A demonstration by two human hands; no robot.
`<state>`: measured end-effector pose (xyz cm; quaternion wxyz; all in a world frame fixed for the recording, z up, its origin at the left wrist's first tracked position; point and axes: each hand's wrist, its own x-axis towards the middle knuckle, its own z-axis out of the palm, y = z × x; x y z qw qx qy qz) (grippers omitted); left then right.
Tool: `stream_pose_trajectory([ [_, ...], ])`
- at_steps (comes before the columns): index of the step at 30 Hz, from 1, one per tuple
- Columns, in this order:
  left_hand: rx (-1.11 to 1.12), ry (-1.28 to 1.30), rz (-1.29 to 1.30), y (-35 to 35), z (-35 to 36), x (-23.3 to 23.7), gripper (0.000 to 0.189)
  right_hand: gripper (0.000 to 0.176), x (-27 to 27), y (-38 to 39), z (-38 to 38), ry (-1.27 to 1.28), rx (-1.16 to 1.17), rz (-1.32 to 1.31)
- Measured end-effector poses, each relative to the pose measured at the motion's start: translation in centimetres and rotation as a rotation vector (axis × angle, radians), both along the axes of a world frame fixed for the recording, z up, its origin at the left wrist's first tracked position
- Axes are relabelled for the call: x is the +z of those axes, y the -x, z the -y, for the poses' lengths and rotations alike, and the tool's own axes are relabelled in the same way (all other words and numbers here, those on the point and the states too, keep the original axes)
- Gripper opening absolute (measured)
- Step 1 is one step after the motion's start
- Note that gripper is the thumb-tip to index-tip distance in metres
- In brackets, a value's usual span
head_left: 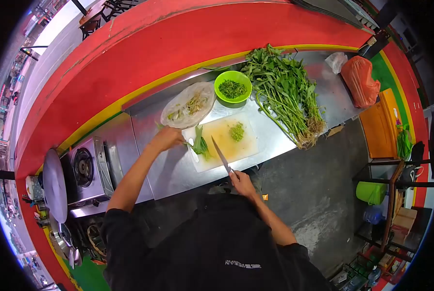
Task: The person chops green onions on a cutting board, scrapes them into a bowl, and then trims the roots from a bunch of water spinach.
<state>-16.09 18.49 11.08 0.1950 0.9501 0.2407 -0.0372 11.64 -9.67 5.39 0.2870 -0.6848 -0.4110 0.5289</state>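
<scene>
In my right hand (242,183) is a kitchen knife (221,154), its blade lying over the white cutting board (246,151). My left hand (167,139) is just off the board's left edge, below a clear plastic bag (208,93) with plant scraps on it. Its fingers look curled, and what they may hold is hidden. Green leaves (199,143) lie on the left part of the board, close to that hand. A small heap of chopped greens (236,131) sits at the board's upper right.
Behind the board stands a green bowl (233,101) of chopped greens. A large pile of leafy stalks with roots (290,92) covers the counter to its right, then an orange plastic bag (360,80). A gas stove (84,167) is at far left. A red wall (192,46) runs behind.
</scene>
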Motion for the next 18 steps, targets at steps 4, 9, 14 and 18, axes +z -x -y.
stream_pose_trajectory([
  [4, -0.193, 0.014, -0.017, -3.5, 3.7, -2.1, 0.01, 0.041, -0.7, -0.9, 1.0, -0.001, -0.106, -0.043],
  [9, -0.335, -0.117, 0.12, -6.1, 7.2, -6.6, 0.007, 0.039, -3.3, -1.3, 2.8, -0.131, -0.16, -0.1],
  [14, -0.327, -0.108, 0.068, -6.4, 6.9, -7.7, 0.006, 0.037, -0.3, -1.2, 2.9, -0.032, -0.141, -0.149],
  [18, -0.338, -0.043, 0.101, -6.2, 5.9, -7.6, 0.008, 0.038, 0.0, -1.2, 2.8, -0.005, -0.148, -0.209],
])
